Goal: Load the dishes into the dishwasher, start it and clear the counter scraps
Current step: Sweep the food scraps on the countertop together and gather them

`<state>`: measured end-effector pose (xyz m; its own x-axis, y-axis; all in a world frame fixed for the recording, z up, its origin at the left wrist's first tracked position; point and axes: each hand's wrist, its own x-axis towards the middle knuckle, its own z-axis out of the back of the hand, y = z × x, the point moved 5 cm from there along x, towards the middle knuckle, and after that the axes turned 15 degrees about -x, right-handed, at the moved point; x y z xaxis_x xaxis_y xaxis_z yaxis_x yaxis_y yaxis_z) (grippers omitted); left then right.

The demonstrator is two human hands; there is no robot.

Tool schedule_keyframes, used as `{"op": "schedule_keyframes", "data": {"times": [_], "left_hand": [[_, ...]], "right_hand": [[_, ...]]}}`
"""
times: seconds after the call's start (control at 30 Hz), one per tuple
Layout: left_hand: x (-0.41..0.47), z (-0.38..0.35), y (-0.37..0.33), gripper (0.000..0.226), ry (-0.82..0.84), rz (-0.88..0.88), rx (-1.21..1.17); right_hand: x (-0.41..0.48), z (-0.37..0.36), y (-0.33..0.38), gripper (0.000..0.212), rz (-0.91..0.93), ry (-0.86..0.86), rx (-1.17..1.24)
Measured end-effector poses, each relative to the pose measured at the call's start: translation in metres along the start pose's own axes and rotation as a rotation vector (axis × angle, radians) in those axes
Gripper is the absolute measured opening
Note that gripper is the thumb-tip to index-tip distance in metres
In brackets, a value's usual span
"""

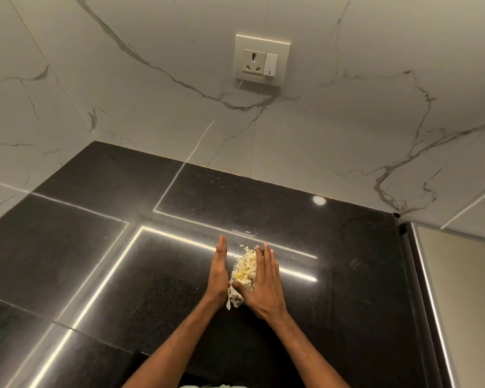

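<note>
A small heap of pale yellow and white vegetable scraps (245, 268) lies on the black granite counter (95, 247). My left hand (218, 271) stands on edge with straight fingers against the left side of the heap. On the right side, my right hand (265, 281) lies flat with straight fingers, its thumb pressed into the scraps. A few loose crumbs (245, 233) sit just beyond the heap.
A marble-patterned wall backs the counter, with a socket and switch plate (261, 60) above. The left wall meets the counter in a corner. A steel-edged panel (431, 289) borders the counter on the right. Ceiling lights reflect on the glossy stone.
</note>
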<state>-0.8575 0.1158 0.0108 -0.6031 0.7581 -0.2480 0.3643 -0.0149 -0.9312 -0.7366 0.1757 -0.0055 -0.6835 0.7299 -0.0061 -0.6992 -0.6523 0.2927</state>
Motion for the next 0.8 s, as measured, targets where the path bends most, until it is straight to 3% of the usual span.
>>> {"op": "schedule_keyframes", "data": {"times": [0.2, 0.33, 0.5, 0.67, 0.8], "left_hand": [[-0.003, 0.007, -0.001, 0.066, 0.038, 0.082, -0.074], [-0.003, 0.01, 0.0, 0.077, 0.044, 0.098, -0.093], [-0.007, 0.014, 0.004, 0.078, 0.026, 0.122, -0.163], [-0.012, 0.008, 0.007, 0.076, -0.037, 0.136, -0.265], [-0.012, 0.011, 0.015, 0.074, -0.056, 0.178, -0.4]], "right_hand": [[-0.002, -0.013, 0.018, 0.102, 0.239, 0.057, -0.143], [0.001, -0.019, 0.028, 0.072, 0.245, 0.03, -0.174], [0.005, -0.006, 0.037, 0.035, 0.35, -0.125, -0.143], [0.004, -0.011, 0.033, 0.057, 0.34, -0.046, -0.109], [0.002, -0.01, 0.033, 0.056, 0.367, 0.0, -0.084]]}}
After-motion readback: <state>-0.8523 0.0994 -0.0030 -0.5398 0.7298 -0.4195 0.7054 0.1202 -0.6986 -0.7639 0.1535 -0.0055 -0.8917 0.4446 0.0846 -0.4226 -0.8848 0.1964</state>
